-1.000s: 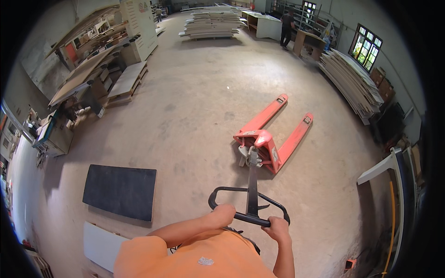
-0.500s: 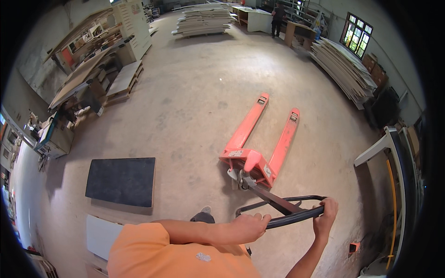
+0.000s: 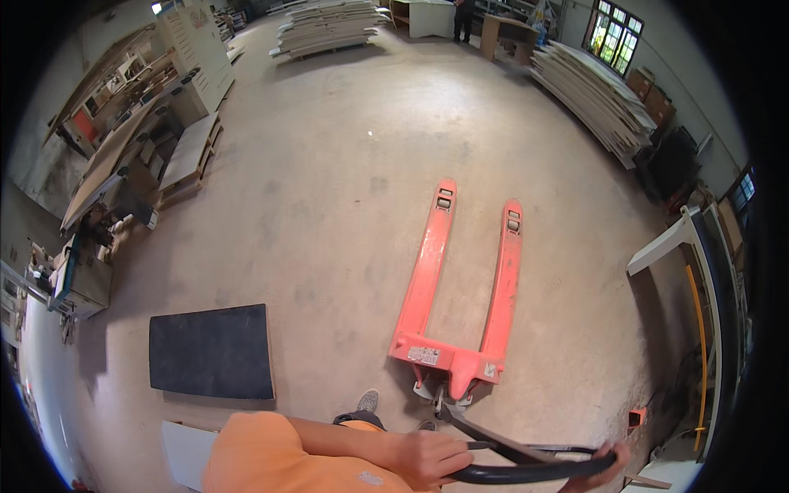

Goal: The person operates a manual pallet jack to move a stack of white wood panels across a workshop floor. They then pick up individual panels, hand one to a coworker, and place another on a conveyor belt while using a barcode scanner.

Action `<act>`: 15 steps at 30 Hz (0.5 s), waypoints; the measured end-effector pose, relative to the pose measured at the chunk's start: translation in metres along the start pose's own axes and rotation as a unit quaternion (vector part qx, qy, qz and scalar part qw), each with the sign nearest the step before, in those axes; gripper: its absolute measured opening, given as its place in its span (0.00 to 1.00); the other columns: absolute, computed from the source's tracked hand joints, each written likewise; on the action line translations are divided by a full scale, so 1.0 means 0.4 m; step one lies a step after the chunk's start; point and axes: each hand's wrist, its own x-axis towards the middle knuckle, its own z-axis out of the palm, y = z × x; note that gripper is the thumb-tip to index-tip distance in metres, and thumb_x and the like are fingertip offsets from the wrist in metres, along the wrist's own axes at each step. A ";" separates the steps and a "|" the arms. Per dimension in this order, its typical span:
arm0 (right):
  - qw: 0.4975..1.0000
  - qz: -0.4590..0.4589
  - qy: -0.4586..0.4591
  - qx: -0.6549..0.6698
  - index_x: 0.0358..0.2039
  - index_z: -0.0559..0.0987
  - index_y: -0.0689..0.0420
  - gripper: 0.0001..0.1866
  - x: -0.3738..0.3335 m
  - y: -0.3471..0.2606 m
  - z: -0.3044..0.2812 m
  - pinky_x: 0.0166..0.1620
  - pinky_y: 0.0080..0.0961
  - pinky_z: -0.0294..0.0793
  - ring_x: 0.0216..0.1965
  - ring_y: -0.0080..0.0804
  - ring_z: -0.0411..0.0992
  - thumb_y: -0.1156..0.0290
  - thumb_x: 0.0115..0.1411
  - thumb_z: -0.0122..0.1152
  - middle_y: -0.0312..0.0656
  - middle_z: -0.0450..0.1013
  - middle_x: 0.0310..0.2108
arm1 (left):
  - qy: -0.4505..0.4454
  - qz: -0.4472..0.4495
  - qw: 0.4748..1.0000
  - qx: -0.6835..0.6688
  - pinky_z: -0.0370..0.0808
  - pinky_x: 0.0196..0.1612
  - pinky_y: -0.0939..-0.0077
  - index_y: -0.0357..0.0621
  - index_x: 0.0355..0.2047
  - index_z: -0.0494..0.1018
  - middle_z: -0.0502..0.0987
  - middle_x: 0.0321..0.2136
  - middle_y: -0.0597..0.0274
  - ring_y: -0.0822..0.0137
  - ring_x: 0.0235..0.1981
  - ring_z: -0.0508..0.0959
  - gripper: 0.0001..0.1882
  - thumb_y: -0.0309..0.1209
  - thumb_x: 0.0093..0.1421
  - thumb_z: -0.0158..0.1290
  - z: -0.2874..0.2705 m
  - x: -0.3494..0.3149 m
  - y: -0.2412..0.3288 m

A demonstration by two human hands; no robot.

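A red pallet jack (image 3: 444, 359) stands on the floor ahead of me, its two forks pointing away. Its black loop handle (image 3: 534, 473) is tilted back low toward my body. My left hand (image 3: 428, 458) is closed round the left end of the loop. Round the loop's right end curls my right hand (image 3: 610, 465), slightly blurred and partly behind the bar. Nothing lies on the forks. Below my orange shirt, one grey shoe (image 3: 369, 401) shows to the left of the jack.
A dark rectangular panel (image 3: 210, 352) lies on the floor at left, beside a white board (image 3: 186, 450). Stacked sheets stand at the back (image 3: 325, 29) and right (image 3: 593, 100). Workbenches (image 3: 123, 160) line the left. A white frame (image 3: 664, 240) stands at right; a person (image 3: 463, 20) is far off.
The jack has come closer and turned so its forks point more straight ahead. Its handle and both my hands have moved lower in view, still gripping.
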 end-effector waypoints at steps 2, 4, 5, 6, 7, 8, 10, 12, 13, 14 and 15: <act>0.940 0.313 0.064 0.122 0.31 0.75 0.58 0.20 -0.093 -0.026 -0.136 0.30 0.31 0.75 0.23 0.38 0.68 0.53 0.59 0.68 0.43 0.72 0.24 | 0.012 0.014 0.998 0.061 0.67 0.18 0.76 0.35 0.34 0.73 0.74 0.26 0.59 0.66 0.17 0.71 0.15 0.32 0.51 0.63 -0.058 -0.040 -0.031; 0.943 0.304 0.132 0.037 0.31 0.75 0.59 0.19 -0.163 -0.102 -0.188 0.30 0.31 0.74 0.23 0.37 0.68 0.54 0.59 0.68 0.43 0.71 0.24 | 0.027 0.048 0.994 0.099 0.67 0.17 0.76 0.35 0.32 0.73 0.74 0.24 0.59 0.68 0.15 0.71 0.14 0.32 0.52 0.63 -0.136 -0.065 -0.079; 0.951 0.272 0.145 -0.025 0.31 0.75 0.59 0.19 -0.179 -0.149 -0.191 0.30 0.31 0.74 0.23 0.37 0.68 0.55 0.60 0.68 0.43 0.71 0.24 | 0.023 0.051 0.993 0.104 0.66 0.16 0.77 0.35 0.31 0.73 0.76 0.24 0.58 0.69 0.15 0.71 0.14 0.32 0.53 0.65 -0.170 -0.069 -0.098; 0.953 0.255 0.152 -0.065 0.31 0.74 0.59 0.19 -0.181 -0.194 -0.188 0.30 0.31 0.74 0.23 0.37 0.68 0.55 0.60 0.68 0.42 0.71 0.24 | 0.027 0.052 0.993 0.107 0.66 0.16 0.77 0.35 0.31 0.73 0.76 0.24 0.57 0.69 0.15 0.71 0.14 0.31 0.53 0.65 -0.194 -0.067 -0.114; 0.953 0.240 0.157 -0.097 0.31 0.74 0.59 0.19 -0.173 -0.236 -0.183 0.30 0.31 0.73 0.23 0.37 0.68 0.55 0.60 0.67 0.42 0.70 0.24 | 0.022 0.036 0.993 0.107 0.66 0.16 0.78 0.35 0.32 0.73 0.76 0.24 0.57 0.69 0.15 0.71 0.15 0.31 0.53 0.66 -0.221 -0.063 -0.126; 0.951 0.230 0.163 -0.122 0.31 0.74 0.59 0.19 -0.160 -0.269 -0.172 0.30 0.31 0.73 0.23 0.37 0.67 0.56 0.60 0.67 0.42 0.70 0.24 | 0.021 0.033 0.994 0.103 0.66 0.15 0.79 0.35 0.32 0.73 0.76 0.23 0.57 0.69 0.14 0.72 0.15 0.31 0.52 0.66 -0.230 -0.052 -0.140; 0.946 0.220 0.167 -0.171 0.31 0.74 0.59 0.18 -0.132 -0.324 -0.150 0.29 0.31 0.73 0.23 0.36 0.67 0.56 0.61 0.67 0.42 0.70 0.24 | 0.007 0.012 0.996 0.086 0.66 0.15 0.79 0.35 0.33 0.73 0.77 0.23 0.57 0.70 0.14 0.71 0.17 0.31 0.51 0.68 -0.253 -0.029 -0.151; 0.944 0.204 0.176 -0.190 0.31 0.73 0.59 0.18 -0.116 -0.358 -0.143 0.29 0.31 0.72 0.23 0.36 0.67 0.57 0.61 0.66 0.42 0.69 0.24 | 0.006 0.010 0.995 0.097 0.65 0.15 0.80 0.36 0.34 0.72 0.77 0.24 0.56 0.71 0.13 0.71 0.18 0.30 0.50 0.68 -0.269 -0.020 -0.147; 0.943 0.197 0.180 -0.199 0.31 0.73 0.59 0.18 -0.116 -0.373 -0.144 0.29 0.31 0.72 0.23 0.36 0.67 0.58 0.61 0.66 0.42 0.69 0.24 | -0.003 0.008 0.994 0.110 0.65 0.15 0.80 0.36 0.35 0.72 0.78 0.24 0.56 0.71 0.13 0.70 0.18 0.30 0.50 0.68 -0.281 -0.021 -0.141; 0.942 0.192 0.182 -0.205 0.31 0.73 0.59 0.17 -0.118 -0.383 -0.144 0.29 0.31 0.71 0.23 0.36 0.67 0.58 0.62 0.66 0.41 0.69 0.24 | 0.013 0.016 0.992 0.122 0.65 0.15 0.81 0.36 0.35 0.72 0.78 0.24 0.56 0.71 0.13 0.70 0.18 0.30 0.50 0.68 -0.290 -0.023 -0.138; 0.942 0.187 0.186 -0.208 0.31 0.73 0.59 0.17 -0.124 -0.394 -0.145 0.29 0.31 0.71 0.23 0.35 0.66 0.58 0.62 0.66 0.41 0.68 0.24 | 0.000 0.021 0.992 0.123 0.64 0.14 0.81 0.35 0.35 0.73 0.78 0.25 0.55 0.72 0.12 0.69 0.18 0.30 0.50 0.69 -0.301 -0.027 -0.135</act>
